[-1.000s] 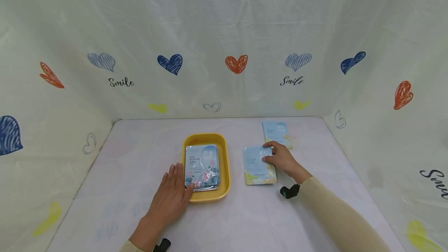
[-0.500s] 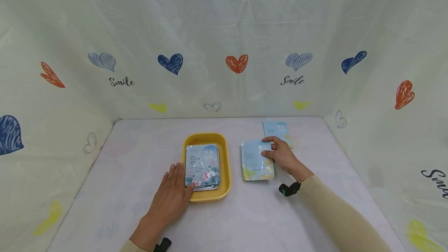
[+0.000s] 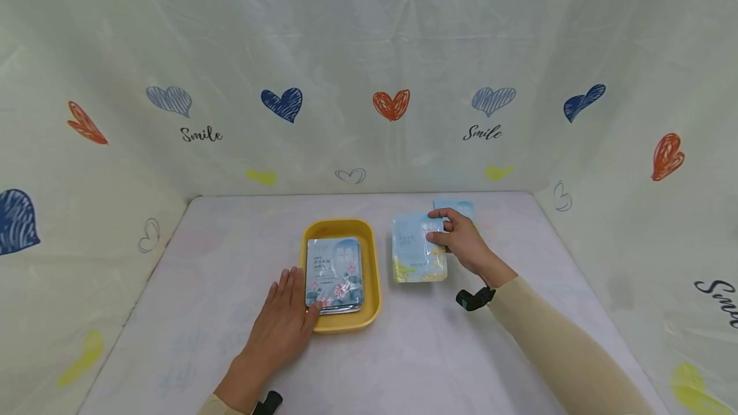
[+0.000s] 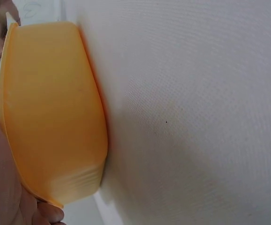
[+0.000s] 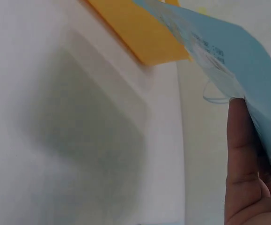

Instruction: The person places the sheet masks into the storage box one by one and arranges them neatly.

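My right hand point(image 3: 461, 242) pinches a light-blue face mask sachet point(image 3: 412, 248) with yellow-green print by its right edge. In the right wrist view the sachet point(image 5: 247, 61) is tilted between thumb and finger, above the table with its shadow below. A yellow tray point(image 3: 371, 300) to its left holds stacked blue sachets point(image 3: 334, 274) with pink flowers. My left hand point(image 3: 277, 325) rests at the tray's left side, fingers straight, thumb over the near-left rim. The left wrist view shows the tray's outer wall point(image 4: 55, 112) and the hand point(image 4: 2, 173) along its rim.
Another light-blue sachet point(image 3: 452, 204) lies at the back right of the white table point(image 3: 248, 229), mostly covered by the right hand. Plastic sheeting point(image 3: 340, 37) printed with hearts surrounds the table at the back and both sides.
My right hand has lifted the light-blue sachet off the table and carried it slightly left and away from me. It now overlaps the rear sachet more. The left hand has stayed still.
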`<action>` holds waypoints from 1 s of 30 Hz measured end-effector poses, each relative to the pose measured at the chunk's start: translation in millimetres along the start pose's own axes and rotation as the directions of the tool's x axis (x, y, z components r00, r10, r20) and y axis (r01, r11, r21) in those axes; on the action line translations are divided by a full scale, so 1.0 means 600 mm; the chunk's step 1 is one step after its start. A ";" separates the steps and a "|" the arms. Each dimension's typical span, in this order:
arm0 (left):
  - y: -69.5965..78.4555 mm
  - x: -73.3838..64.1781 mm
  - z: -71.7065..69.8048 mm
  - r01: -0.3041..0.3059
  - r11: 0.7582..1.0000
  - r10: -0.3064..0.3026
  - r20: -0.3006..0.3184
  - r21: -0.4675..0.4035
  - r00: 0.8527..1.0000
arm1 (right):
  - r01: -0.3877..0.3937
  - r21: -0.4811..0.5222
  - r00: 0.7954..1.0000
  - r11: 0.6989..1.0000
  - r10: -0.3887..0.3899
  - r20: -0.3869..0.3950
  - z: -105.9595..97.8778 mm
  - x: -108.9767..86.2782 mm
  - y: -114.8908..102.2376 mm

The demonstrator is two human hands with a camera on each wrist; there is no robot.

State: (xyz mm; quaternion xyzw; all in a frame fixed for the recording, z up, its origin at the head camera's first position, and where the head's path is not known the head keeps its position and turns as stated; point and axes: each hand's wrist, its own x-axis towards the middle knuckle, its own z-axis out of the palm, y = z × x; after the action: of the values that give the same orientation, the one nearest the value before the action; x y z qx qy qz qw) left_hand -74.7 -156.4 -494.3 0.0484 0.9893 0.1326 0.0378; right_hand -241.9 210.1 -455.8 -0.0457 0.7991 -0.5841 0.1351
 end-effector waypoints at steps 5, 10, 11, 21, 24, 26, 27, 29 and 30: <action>0.000 0.000 -0.002 -0.012 1.000 0.012 -0.014 0.016 1.000 | 0.010 0.057 1.000 0.998 -0.009 -0.022 0.024 0.009 -0.028; 0.000 -0.001 -0.002 -0.012 1.000 0.012 -0.015 0.006 1.000 | 0.029 0.106 0.999 0.994 -0.026 -0.025 0.061 0.016 -0.049; 0.000 -0.001 -0.002 -0.013 1.000 0.013 -0.015 0.004 1.000 | 0.033 0.118 0.999 0.993 -0.032 -0.016 0.070 0.018 -0.051; 0.001 -0.004 -0.006 -0.018 1.000 0.018 -0.020 -0.010 1.000 | 0.006 0.148 0.997 0.989 -0.017 0.075 0.171 0.025 -0.068; 0.002 -0.005 -0.007 -0.014 1.000 0.014 -0.016 -0.024 1.000 | 0.005 0.136 0.995 0.991 -0.018 0.093 0.196 0.027 -0.071; 0.002 -0.005 -0.008 -0.012 0.999 0.012 -0.013 -0.029 1.000 | 0.006 0.123 0.995 0.992 -0.018 0.098 0.211 0.028 -0.074; 0.003 -0.005 -0.008 -0.012 0.999 0.011 -0.012 -0.031 1.000 | 0.007 0.115 0.995 0.993 -0.018 0.099 0.219 0.029 -0.075; 0.002 -0.005 -0.007 -0.014 0.999 0.013 -0.015 -0.033 1.000 | 0.008 0.100 0.994 0.995 -0.018 0.103 0.234 0.030 -0.078; 0.002 -0.005 -0.007 -0.016 0.999 0.015 -0.018 -0.036 1.000 | 0.010 0.093 0.994 0.996 -0.020 0.107 0.241 0.030 -0.079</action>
State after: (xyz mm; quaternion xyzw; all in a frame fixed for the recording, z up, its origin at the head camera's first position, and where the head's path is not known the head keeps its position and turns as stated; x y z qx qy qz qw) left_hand -72.3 -156.9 -489.9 0.0541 0.9866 0.1509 0.0289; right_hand -224.3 57.9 -454.6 -0.0768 0.7624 -0.6181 0.1754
